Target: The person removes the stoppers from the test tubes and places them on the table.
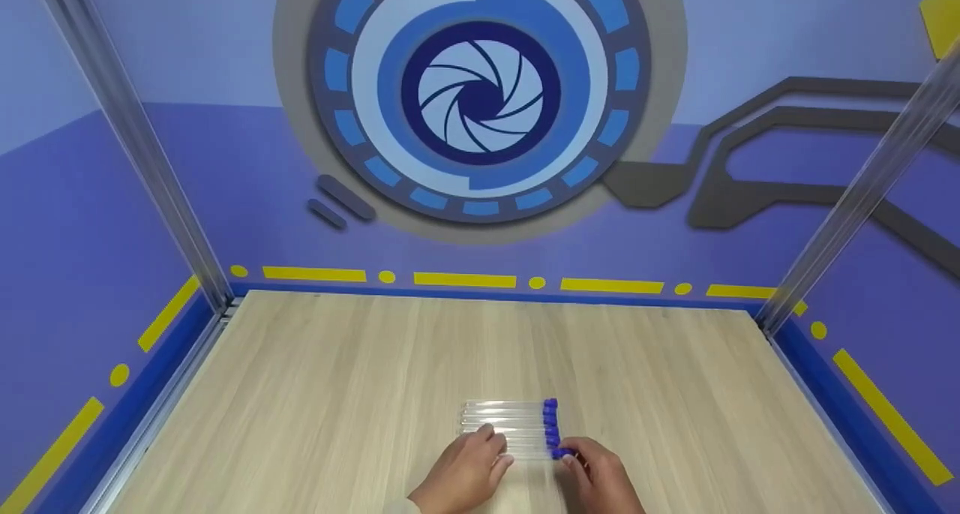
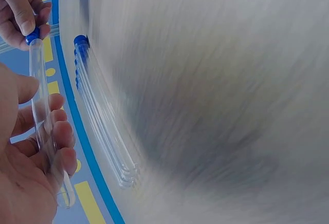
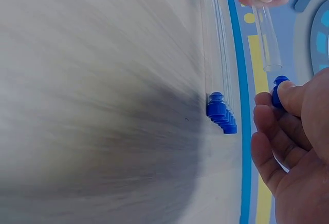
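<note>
My left hand holds a clear glass test tube, thumb on one side and fingers curled along the other. Between the thumb and fingers of my right hand is a small blue stopper cap. The right wrist view shows that cap just off the tube's open mouth, with a narrow gap between them. Beyond the hands, several more test tubes with blue caps lie side by side on the table, capped ends to the right. The left hand hides part of that row in the head view.
The light wood table spreads around the tubes. A blue and purple printed wall closes off the back and both sides. Metal posts rise at the two back corners.
</note>
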Tool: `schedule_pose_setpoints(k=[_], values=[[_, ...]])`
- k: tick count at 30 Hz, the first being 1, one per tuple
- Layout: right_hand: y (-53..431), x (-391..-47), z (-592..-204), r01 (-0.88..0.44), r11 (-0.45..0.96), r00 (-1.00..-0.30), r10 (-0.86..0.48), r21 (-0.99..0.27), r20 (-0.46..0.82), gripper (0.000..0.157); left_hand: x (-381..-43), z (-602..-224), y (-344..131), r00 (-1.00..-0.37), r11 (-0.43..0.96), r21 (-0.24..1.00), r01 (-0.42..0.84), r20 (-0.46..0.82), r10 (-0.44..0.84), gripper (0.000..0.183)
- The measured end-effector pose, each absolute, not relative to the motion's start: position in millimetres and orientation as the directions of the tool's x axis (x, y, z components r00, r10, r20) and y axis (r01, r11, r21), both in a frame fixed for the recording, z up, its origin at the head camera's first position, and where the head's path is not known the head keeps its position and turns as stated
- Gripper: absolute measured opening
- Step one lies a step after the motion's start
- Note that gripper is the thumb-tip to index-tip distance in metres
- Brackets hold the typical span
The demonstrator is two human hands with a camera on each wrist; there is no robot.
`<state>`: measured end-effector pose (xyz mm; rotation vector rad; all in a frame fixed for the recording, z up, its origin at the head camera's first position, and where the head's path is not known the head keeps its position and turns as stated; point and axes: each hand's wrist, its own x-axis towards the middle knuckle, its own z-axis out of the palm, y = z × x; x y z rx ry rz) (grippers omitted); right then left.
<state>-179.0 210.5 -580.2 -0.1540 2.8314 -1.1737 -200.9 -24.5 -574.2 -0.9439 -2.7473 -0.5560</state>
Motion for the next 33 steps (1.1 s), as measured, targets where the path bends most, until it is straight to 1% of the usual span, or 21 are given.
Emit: schedule_pose_setpoints(k=[5,11,17,24,29,33], values=[[208.5,-179.6,-581.0,-0.041,0.700,-0.994,-0.100,-0.713,-0.040,0.021,-200.4,-573.2,-23.6,-0.779,0.730,0.279,0.624,0.299,0.552,0.019],[208.2,-180.6,-582.1,-0.017,0.698,-0.997,-0.065,-0.716,-0.040,0.021,-200.5,-572.5,-22.3,-0.789,0.733,0.294,0.614,0.275,0.550,0.019],[208.2,-180.5,-583.9,-0.021,0.713,-0.999,-0.043,-0.701,-0.015,0.021,-201.0,-573.7,-21.6,-0.794,0.729,0.315,0.608,0.263,0.549,0.018],[208.3,-179.7,-585.8,-0.054,0.742,-0.998,-0.022,-0.669,0.056,0.018,-203.6,-575.8,-21.0,-0.774,0.713,0.302,0.632,0.287,0.564,0.014],[207.0,-178.6,-584.9,-0.020,0.730,-0.999,0.011,-0.683,0.040,0.018,-203.5,-575.0,-20.3,-0.773,0.718,0.287,0.634,0.276,0.572,0.014],[205.8,-178.3,-584.9,-0.001,0.738,-0.999,0.029,-0.674,0.034,0.017,-202.8,-575.2,-20.0,-0.757,0.716,0.256,0.649,0.312,0.574,0.012]])
